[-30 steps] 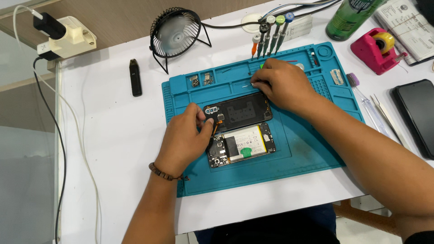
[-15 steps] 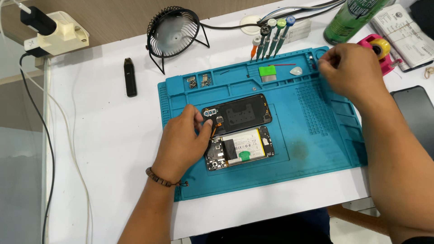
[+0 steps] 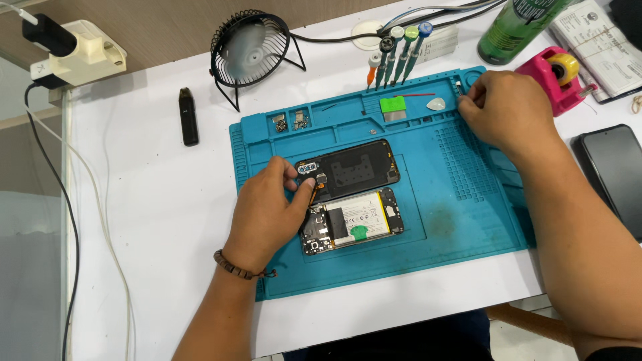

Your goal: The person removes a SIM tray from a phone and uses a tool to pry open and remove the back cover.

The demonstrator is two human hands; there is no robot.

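Head view is looking down on a white table [image 3: 154, 220] where a blue repair mat [image 3: 461, 220] is lying in front of the person. Left hand [image 3: 267, 217] is resting on the mat's left half, its thumb and fingertips pressing on the camera end of a black back cover [image 3: 354, 170] that is lying flat; the fingers are bent loosely over its edge rather than closed around it. Just below the cover, touching or nearly touching it, an opened phone [image 3: 354, 224] is lying with its battery and circuit board showing. A beaded bracelet [image 3: 234, 266] is sitting on the left wrist.

Right hand [image 3: 505, 110] is reaching to the mat's upper right corner, fingertips pinched together over the small tray there; whether anything is caught between them I cannot tell, since it is too small to see. Near it a white pick [image 3: 436, 103] and a green block [image 3: 392, 105] are lying in the mat's top trays.

Behind the mat, a row of screwdrivers [image 3: 400, 53] is standing upright, with a small black fan [image 3: 249, 50] to the left and a green bottle [image 3: 518, 27] and pink tape dispenser [image 3: 558, 77] to the right. Another dark phone [image 3: 615, 177] is lying at the table's right edge, well apart from the opened one.
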